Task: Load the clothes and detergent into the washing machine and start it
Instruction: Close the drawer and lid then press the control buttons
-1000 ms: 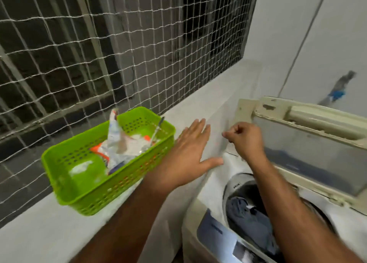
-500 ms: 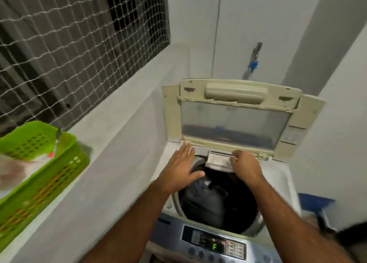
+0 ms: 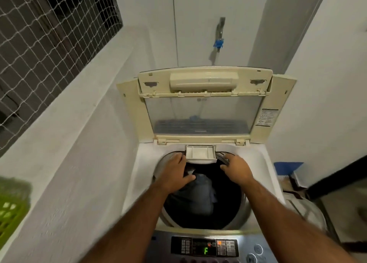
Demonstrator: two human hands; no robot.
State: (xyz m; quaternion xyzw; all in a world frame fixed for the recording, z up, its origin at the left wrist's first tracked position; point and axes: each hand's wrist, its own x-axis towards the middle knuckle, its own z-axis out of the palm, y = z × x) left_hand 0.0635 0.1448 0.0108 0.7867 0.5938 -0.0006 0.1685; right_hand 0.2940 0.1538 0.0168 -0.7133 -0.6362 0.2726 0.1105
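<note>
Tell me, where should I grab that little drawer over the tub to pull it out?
Grip the drawer by its curved front lip, coming from the front, fingers hooked under the lip. It sticks out over the tub toward you, and its back disappears under the raised lid, so probably only the front edge is free.

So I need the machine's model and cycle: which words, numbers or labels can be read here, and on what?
"F": green lit character on the grey washing machine's control panel display.
White sticker with black print on the cream open lid's right frame: too small to read.
Faint logo at the lid window's top: blurred.
Panel button labels: unreadable.
</note>
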